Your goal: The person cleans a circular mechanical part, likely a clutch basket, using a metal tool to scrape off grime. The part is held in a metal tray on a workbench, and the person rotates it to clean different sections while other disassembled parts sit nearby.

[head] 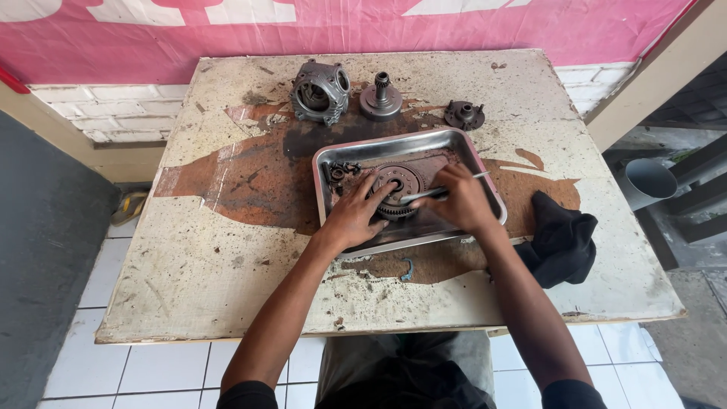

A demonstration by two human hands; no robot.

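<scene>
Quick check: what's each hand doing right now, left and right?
Left hand: open, fingers spread, pressing on the round gear in the metal tray.
Right hand: closed on a slim metal tool at the gear.

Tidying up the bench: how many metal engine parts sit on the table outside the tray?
3, all along the far edge: a finned cylinder casting at left, a round hub with a shaft in the middle, a small flanged piece at right. None seem hidden.

Worn table (212,257), white-tiled floor (163,371), pink banner (151,38)
</scene>
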